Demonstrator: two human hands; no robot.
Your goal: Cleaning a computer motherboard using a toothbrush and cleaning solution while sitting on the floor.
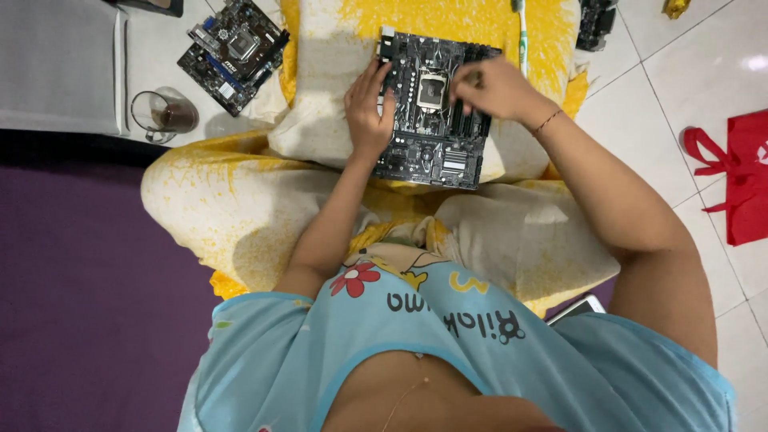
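A: Count with me. Three circuit boards in view: one black rectangular motherboard (436,108) on the yellow-and-white pillow (320,120) in the person's lap, a second dark motherboard (234,52) on the white tiled floor (640,88) at upper left, and a third board (596,22) cut off at the top edge.

B: One glass mug (164,114) beside it, and one red cloth bag (740,172) on the right.

A: And the hands?

B: Left hand (368,112) lies flat, fingers spread, pressing the lap board's left edge. Right hand (494,86) hovers curled over the board's right side, fingertips pinched down onto it; whether they grip anything, I can't tell.
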